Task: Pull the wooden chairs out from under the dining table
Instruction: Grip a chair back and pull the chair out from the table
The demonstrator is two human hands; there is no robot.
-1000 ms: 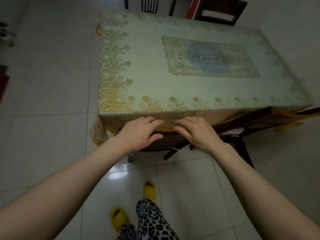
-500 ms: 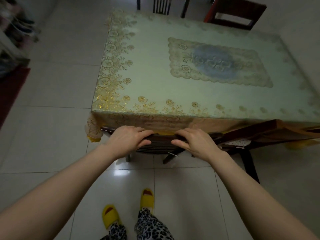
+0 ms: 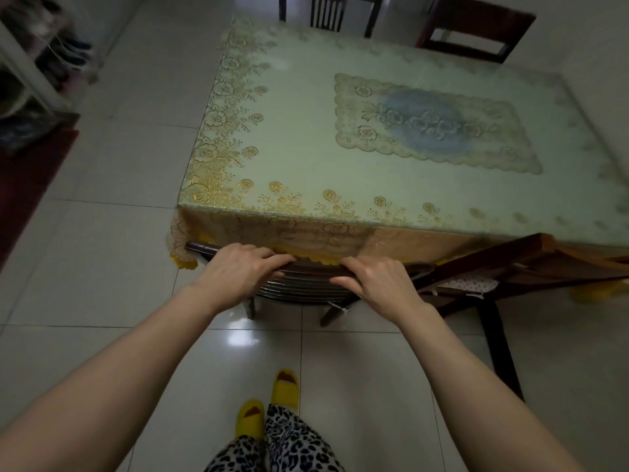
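Observation:
A dark wooden chair (image 3: pixel 306 287) is tucked under the near edge of the dining table (image 3: pixel 306 148), which wears a pale green cloth with gold flowers. Only the chair's curved top rail, slats and two legs show. My left hand (image 3: pixel 238 269) and my right hand (image 3: pixel 377 284) both grip the top rail, fingers curled over it, about a hand's width apart. A second wooden chair (image 3: pixel 503 267) with a dotted cushion sits to the right, angled partly out from under the table.
Two more dark chairs (image 3: pixel 326 11) (image 3: pixel 476 28) stand at the table's far side. A white shelf unit (image 3: pixel 37 73) and a red mat (image 3: pixel 27 178) lie at the left. My feet in yellow slippers (image 3: pixel 269 400) stand on glossy white tiles behind the chair.
The view has drawn back and shifted left. Both hands have gone from resting flat at the table edge to curling around the chair's top rail, more of which now shows.

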